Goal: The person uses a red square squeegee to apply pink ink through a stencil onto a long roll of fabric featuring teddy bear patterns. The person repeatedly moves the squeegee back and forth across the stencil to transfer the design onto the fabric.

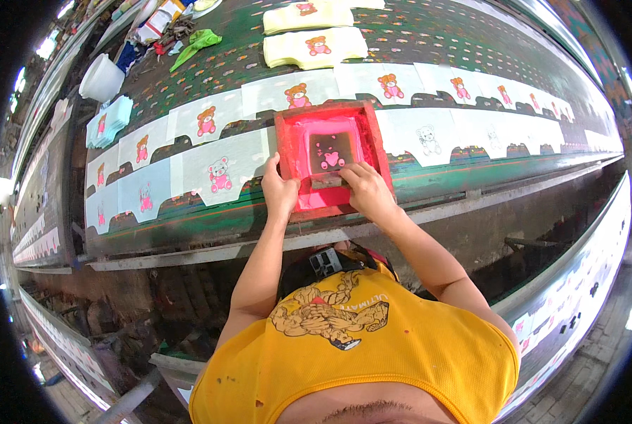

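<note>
A red-stained screen printing frame point(285, 136) lies flat on the long green printing table, over the near row of fabric pieces. My left hand point(280, 191) is closed on its left side, thumb on the rim. Inside the frame, my right hand point(369, 189) pinches a short, flat squeegee point(325, 182) near the lower end of the mesh. Bright pink ink point(330, 203) coats the inner edges, and a small heart-and-paws pattern point(331, 160) shows in the dark middle of the mesh. Left of the frame lies a pale fabric piece point(192, 166) with a bear partly coloured pink.
White fabric pieces with bear outlines point(429, 138) continue to the right. Behind runs a row with brown-and-pink bears point(390, 86). Yellow pieces point(314, 48) lie farther back. A white bucket point(102, 78), light-blue stack point(111, 121) and green cloth point(197, 46) sit far left. A metal rail point(415, 208) edges the table.
</note>
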Available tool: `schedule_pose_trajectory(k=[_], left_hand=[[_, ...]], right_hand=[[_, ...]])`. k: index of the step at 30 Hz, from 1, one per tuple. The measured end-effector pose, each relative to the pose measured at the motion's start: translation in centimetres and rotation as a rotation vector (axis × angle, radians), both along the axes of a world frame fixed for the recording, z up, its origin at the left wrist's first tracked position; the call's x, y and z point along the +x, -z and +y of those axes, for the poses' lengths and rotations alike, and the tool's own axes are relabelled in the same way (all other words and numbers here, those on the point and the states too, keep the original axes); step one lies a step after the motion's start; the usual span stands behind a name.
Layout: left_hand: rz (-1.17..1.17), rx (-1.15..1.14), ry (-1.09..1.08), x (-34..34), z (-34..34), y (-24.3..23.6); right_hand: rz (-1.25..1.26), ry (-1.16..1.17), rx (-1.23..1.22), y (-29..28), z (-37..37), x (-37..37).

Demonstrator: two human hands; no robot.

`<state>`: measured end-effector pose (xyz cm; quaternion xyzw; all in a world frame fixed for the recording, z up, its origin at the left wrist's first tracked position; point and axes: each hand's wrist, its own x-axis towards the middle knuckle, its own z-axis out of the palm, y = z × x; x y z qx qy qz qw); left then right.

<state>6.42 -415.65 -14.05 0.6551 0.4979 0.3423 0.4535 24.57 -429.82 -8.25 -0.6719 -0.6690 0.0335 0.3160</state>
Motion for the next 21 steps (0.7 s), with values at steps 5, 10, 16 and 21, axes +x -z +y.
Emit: schedule_pose_trajectory(k=[5,10,16,21], left_hand=[[-0.101,-0.034,0.021,0.0,0.2,0.5],[-0.025,0.014,0.023,0.1,0.0,-0.3],[-0.084,-0.080,0.022,0.1,-0.3,-1.6],[-0.216,-0.083,0.035,1.6,-1.3,-2.9]], right_hand=[[0.018,0.016,-0.036,-1.1,-1.2,-0.4],[-0.020,-0.059,-0.097,-1.0,-3.7,-0.7],[0.168,0.553,0.010,-0.5,-5.4,2.9],[0.459,0.577,-0.156,2.4,-6.5,4.8]])
